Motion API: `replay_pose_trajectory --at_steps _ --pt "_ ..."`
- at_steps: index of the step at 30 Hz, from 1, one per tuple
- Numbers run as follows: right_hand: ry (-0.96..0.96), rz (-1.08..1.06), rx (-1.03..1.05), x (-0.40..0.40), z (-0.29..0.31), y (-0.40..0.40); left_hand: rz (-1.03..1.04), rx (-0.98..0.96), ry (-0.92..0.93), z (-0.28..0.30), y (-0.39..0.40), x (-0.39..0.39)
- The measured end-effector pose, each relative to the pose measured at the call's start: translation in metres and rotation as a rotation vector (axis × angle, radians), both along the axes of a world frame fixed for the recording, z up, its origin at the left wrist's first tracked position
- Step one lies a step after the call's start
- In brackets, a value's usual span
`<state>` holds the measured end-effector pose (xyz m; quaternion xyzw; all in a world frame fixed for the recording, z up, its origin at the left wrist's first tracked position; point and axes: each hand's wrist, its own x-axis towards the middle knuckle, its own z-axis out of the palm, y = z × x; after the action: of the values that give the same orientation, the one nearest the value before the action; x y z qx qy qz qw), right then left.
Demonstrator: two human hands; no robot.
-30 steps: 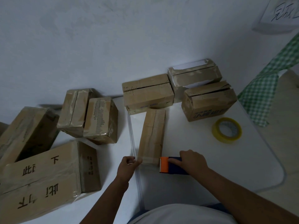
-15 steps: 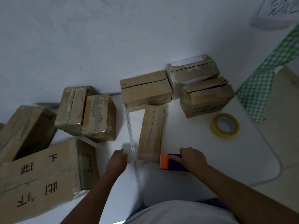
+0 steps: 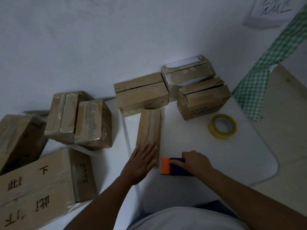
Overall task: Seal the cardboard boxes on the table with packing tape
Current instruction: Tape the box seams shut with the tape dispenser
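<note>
Left hand [image 3: 141, 163]: flat, fingers straight and together, pressing on the near end of the narrow box [image 3: 149, 130].
Right hand [image 3: 196, 162]: curled round the dispenser [image 3: 172, 166], holding it on the bench [image 3: 191, 143] just right of the narrow box's near end.
Dispenser: dark blue body with an orange end facing the narrow box.
Narrow box: lies lengthwise away from the person, near the bench's left edge; a seam runs down its top.
Boxes at the back: three by the wall, the left box [image 3: 141, 92] touching the narrow box's far end, a taped box [image 3: 187, 74] behind, and a printed box [image 3: 203, 98] at the right with its flaps slightly parted.
Tape roll [image 3: 222, 126]: yellow, lying flat on the bench, near the printed box and well apart from both hands.
Left side: more boxes off the bench, two taped ones [image 3: 78, 120] side by side, a big box [image 3: 41, 186] with black characters nearer the person.
Right edge: green checked cloth [image 3: 255, 83] hanging down.
</note>
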<state>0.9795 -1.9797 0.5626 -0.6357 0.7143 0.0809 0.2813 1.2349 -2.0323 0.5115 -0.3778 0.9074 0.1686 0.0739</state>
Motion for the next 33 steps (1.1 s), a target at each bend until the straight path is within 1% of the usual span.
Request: replay_pose_trajectory --at_steps 6,10,12,15,18,20,22,23,26,30,33 --pt "0.050 0.064 -0.067 -0.020 0.002 0.011 0.001 0.034 -0.018 0.005 0.000 -0.002" --pt "0.120 0.112 -0.101 -0.035 0.004 0.016 0.003 0.042 -0.006 0.009 0.000 -0.003" --pt "0.140 0.078 -0.094 -0.052 0.008 0.022 0.002 0.029 -0.007 0.009 0.000 -0.003" --pt "0.119 -0.002 -0.068 -0.059 0.015 0.022 0.003 0.018 -0.018 0.007 0.001 -0.004" --pt "0.063 -0.088 0.018 -0.046 0.016 0.015 0.023 -0.021 0.027 0.008 0.005 -0.005" --pt "-0.006 -0.113 0.098 -0.041 0.017 0.013 0.030 -0.063 0.090 0.008 0.014 -0.007" --pt "-0.027 -0.076 0.172 -0.039 0.018 0.012 0.083 -0.068 0.131 0.007 0.024 -0.012" --pt "-0.016 -0.046 0.186 -0.037 0.019 0.011 0.146 -0.048 0.154 0.007 0.029 -0.015" --pt "0.061 0.015 0.137 -0.031 0.022 0.009 0.337 0.027 0.213 0.006 0.039 -0.024" --pt "0.167 -0.001 0.054 -0.027 0.019 0.012 0.393 0.053 0.163 0.005 0.044 -0.032" --pt "0.141 -0.060 0.032 -0.018 0.013 0.013 0.419 0.064 0.154 0.006 0.048 -0.037"
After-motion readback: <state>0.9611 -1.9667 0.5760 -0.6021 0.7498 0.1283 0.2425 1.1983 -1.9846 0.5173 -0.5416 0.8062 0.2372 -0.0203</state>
